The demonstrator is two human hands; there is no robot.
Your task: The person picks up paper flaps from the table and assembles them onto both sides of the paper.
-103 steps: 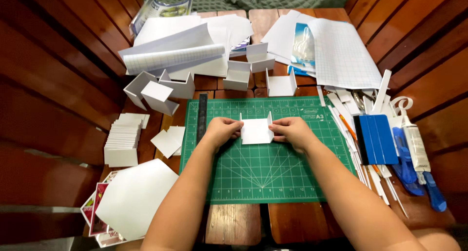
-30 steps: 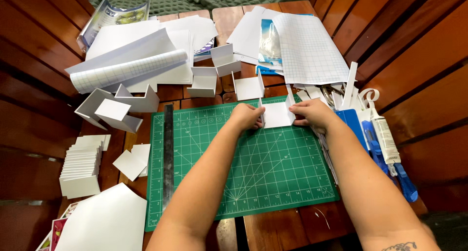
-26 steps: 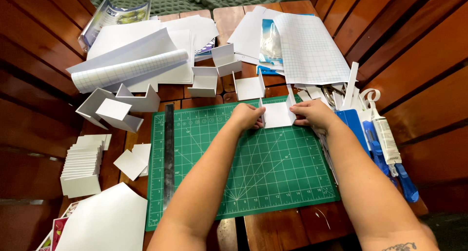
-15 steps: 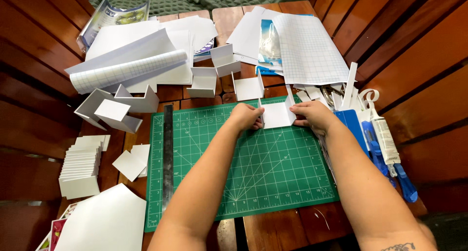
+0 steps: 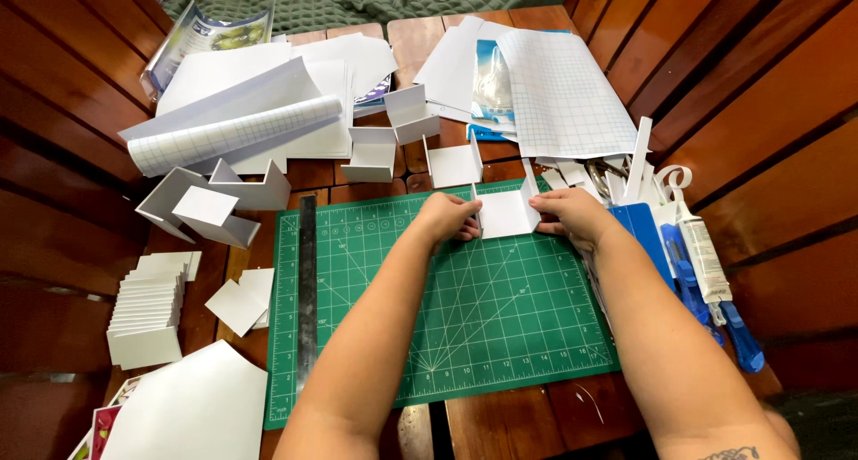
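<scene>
At the far edge of the green cutting mat (image 5: 447, 326), a small white card piece (image 5: 506, 213) is pinched from both sides: the left hand (image 5: 445, 219) is closed on its left flap, the right hand (image 5: 572, 219) on its right flap. Both flaps are already turned upright; the piece looks half-formed, with nothing yet seen to fix it.

Finished work is judged to be well under way. Three folded white pieces (image 5: 407, 138) are counted just beyond the mat, and two larger angled ones (image 5: 214, 201) to the left. One stack of white squares (image 5: 147, 308) is left uncut or unfolded, its number too fine to count, with two loose squares (image 5: 241, 301) beside it.

One steel ruler (image 5: 307, 290) is laid along the mat, one roll of gridded sheet (image 5: 237, 136) on the wooden surface (image 5: 500, 424), and one blue-handled cutter (image 5: 684, 277) at the right.
</scene>
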